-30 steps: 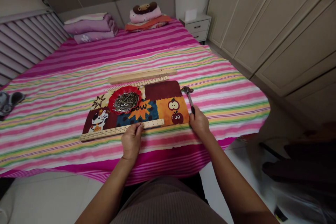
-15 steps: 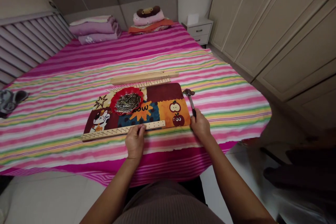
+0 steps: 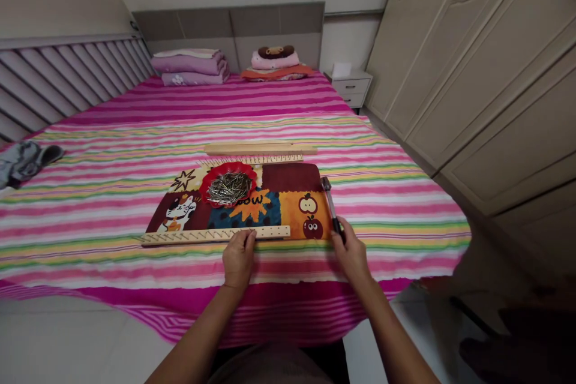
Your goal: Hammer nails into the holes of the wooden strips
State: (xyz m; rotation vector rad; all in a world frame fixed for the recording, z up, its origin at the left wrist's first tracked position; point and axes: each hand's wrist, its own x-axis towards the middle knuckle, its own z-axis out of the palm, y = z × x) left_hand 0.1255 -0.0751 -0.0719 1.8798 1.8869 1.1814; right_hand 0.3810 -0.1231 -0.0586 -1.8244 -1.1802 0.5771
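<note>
A pale wooden strip (image 3: 272, 231) lies along the near edge of a colourful printed mat (image 3: 292, 177). Slanted nails stand along its left part, and dark dots mark its right end. My left hand (image 3: 238, 258) rests against the strip, thumb and forefinger pinched together over it; whatever is between the fingertips is too small to make out. In my right hand (image 3: 352, 250) is a hammer (image 3: 330, 203), gripped by its black handle, its head pointing away from me beside the mat's right edge. A red scalloped dish (image 3: 206, 187) full of loose nails (image 3: 230, 188) stands on the mat.
Beyond the mat lie a second strip (image 3: 281, 159) with upright nails and a plain wooden bar (image 3: 261, 149). The striped bed cover (image 3: 396, 210) lies beneath everything. Folded bedding (image 3: 193, 66) is stacked at the headboard; grey cloth (image 3: 27, 162) lies far left.
The view has tilted up, so things sit lower in the picture. The hammer has turned in my right hand, its head now seen more end-on. My left hand stays on the strip.
</note>
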